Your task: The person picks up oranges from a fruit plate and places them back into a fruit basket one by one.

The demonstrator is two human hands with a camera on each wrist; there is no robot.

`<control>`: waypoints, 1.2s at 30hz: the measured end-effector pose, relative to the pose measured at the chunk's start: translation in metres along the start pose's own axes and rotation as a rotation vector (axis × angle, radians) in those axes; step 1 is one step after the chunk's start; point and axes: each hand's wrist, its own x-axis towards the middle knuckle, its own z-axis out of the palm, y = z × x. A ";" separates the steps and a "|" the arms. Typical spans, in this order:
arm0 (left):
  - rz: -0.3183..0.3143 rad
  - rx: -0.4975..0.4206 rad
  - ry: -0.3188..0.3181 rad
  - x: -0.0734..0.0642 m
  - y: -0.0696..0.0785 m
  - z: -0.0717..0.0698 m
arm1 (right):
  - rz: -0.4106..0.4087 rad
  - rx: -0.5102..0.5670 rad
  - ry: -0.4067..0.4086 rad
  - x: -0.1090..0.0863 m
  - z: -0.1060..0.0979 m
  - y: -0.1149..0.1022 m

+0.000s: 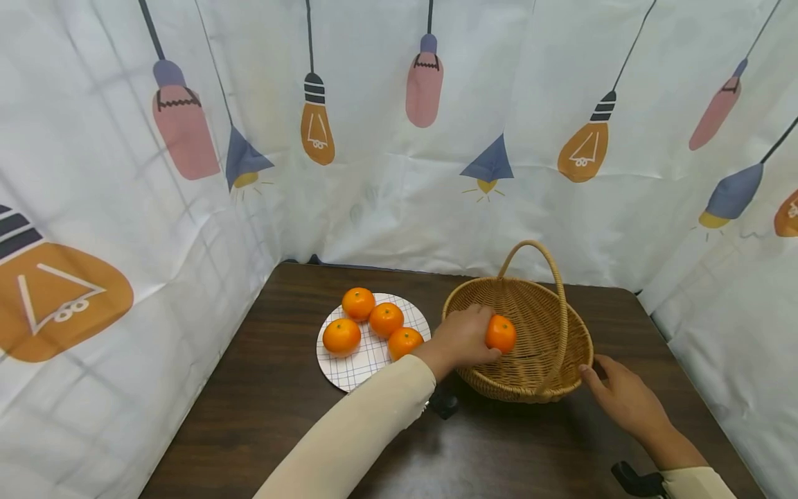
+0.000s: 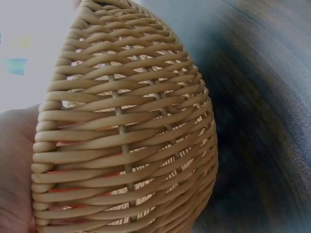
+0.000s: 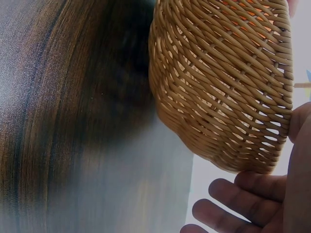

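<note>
My left hand [image 1: 464,336] reaches over the near left rim of the wicker basket [image 1: 480,381] and grips a mandarin [image 1: 501,334] inside the basket's opening. In the left wrist view, the woven wall [image 2: 126,121] hides most of that fruit; orange shows through the gaps. At the basket's right side, my right hand [image 1: 626,402] holds the rim, thumb over the edge and forefinger against the outside. The other fingers [image 3: 218,213] spread away from the weave in the right wrist view. Several more mandarins [image 1: 341,337] lie on a round white plate [image 1: 339,378] with a grid pattern.
Both the plate and the basket stand on a dark wood table [image 1: 262,416]. The basket's tall arched handle [image 1: 563,312] rises over its right half. Behind the table and along its sides hangs a white cloth [image 1: 386,201] printed with lamps. My left forearm passes in front of the plate's near right edge.
</note>
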 end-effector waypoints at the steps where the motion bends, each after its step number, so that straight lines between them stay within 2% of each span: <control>1: 0.003 0.008 -0.006 0.001 0.001 0.000 | -0.003 -0.001 0.003 0.000 0.000 0.000; 7: 0.027 0.080 -0.061 0.006 0.004 0.001 | -0.007 -0.001 0.010 -0.001 0.001 -0.001; 19: 0.015 0.209 -0.179 0.011 0.012 0.004 | 0.003 -0.009 0.014 -0.001 0.001 0.000; 36: 0.043 0.255 -0.215 0.012 0.013 0.005 | 0.019 0.003 0.012 -0.001 0.001 0.000</control>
